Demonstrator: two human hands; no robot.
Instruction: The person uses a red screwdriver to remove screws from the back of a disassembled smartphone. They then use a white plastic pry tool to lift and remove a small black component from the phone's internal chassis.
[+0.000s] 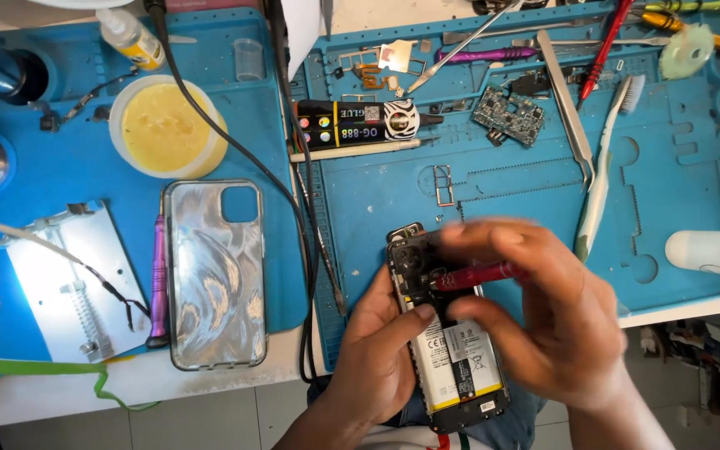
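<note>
At the near edge of the bench, at about six o'clock, an opened phone (452, 350) with its back removed is gripped along its left side by the left hand (381, 354), fingers curled, the thumb laid across the battery. Over the upper half of the phone, the right hand (543, 321) is closed around a red-handled tool (477, 275), whose tip is pointed at the camera area; the wrist is angled in from five o'clock. At nine o'clock, a clear phone case (214, 271) is laid flat. Farther off, at eleven o'clock, a round tub (164, 127) is seen filled with yellow paste. At one o'clock, a small circuit board (507, 117) is rested on the blue mat (677, 200).
</note>
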